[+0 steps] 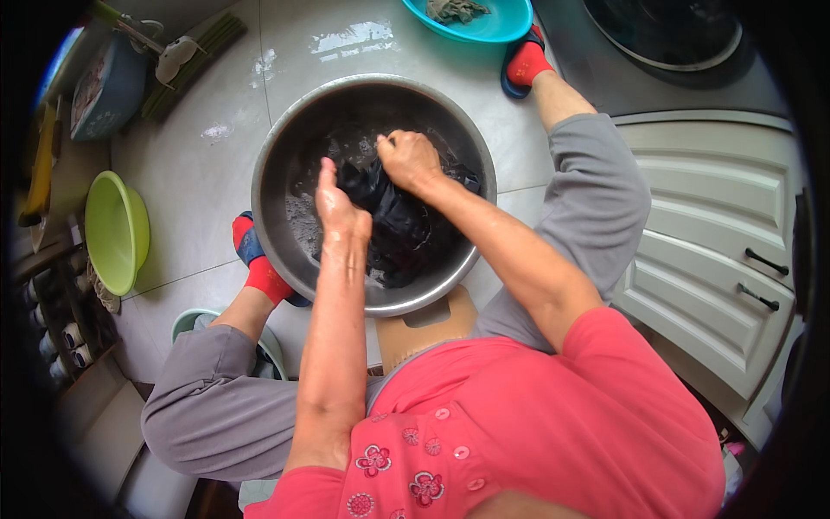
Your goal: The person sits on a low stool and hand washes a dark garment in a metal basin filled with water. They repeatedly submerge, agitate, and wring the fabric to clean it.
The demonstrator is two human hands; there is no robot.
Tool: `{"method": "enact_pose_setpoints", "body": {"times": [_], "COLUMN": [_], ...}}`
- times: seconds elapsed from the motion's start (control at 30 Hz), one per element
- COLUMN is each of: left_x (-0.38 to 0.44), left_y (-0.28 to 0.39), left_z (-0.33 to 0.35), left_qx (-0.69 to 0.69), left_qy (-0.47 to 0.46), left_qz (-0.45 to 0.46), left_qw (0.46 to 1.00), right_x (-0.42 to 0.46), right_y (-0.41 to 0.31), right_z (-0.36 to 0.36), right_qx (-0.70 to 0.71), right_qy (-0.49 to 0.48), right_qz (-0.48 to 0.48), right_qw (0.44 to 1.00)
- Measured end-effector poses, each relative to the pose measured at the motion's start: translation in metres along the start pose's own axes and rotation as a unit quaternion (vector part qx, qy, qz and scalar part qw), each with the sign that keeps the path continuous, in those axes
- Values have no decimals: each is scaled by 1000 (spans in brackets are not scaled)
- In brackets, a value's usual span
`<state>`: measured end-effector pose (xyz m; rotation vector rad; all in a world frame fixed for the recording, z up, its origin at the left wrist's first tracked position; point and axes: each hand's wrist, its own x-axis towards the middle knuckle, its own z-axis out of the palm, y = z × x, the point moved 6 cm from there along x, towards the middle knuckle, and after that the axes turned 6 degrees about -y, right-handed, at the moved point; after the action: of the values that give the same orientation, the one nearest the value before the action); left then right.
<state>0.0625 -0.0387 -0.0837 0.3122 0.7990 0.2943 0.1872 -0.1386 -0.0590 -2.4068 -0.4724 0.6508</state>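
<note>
A wide metal basin (270, 246) stands on the floor between my feet. Dark, sudsy water (301, 217) and soaked black cloth (397, 217) fill its lower part. My right hand (410, 160) is closed in a fist around a bunched part of the cloth, over the middle of the basin. To its left, my left hand (340, 206) is wet and turned on its side with the thumb raised. The cloth lies against its palm side. Most of its fingers are hidden, so I cannot tell whether they grip the cloth.
A turquoise basin (499, 24) holding a greyish cloth (456, 10) is at the top. A lime-green basin (117, 233) leans at left. A pale bucket (188, 319) sits beside my left leg. White cabinets (707, 188) line the right. A cardboard box (421, 331) touches the metal basin's near side.
</note>
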Motion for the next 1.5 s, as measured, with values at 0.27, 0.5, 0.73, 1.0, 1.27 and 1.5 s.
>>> {"method": "enact_pose_setpoints", "body": {"times": [0.27, 0.5, 0.73, 1.0, 1.27, 1.5], "left_x": [58, 103, 105, 79, -11, -34], "left_y": [75, 34, 9, -5, 18, -23], "left_z": [-70, -127, -111, -76, -21, -8], "left_qx": [375, 537, 238, 19, 133, 76], "left_qy": [192, 272, 275, 50, 5, 101], "left_qz": [229, 145, -7, -60, -26, -25], "left_qw": [877, 785, 932, 997, 991, 992], "right_x": [45, 68, 61, -44, -142, -50], "right_y": [9, 43, 33, -68, -89, -45], "right_z": [-11, 63, 71, 7, -13, 2], "right_qx": [-64, -207, -164, -60, 38, -31], "right_qy": [-135, -90, -45, -26, -33, 15], "right_qz": [-4, 78, 30, -276, -276, -126], "right_qw": [989, 971, 985, 959, 960, 991]}}
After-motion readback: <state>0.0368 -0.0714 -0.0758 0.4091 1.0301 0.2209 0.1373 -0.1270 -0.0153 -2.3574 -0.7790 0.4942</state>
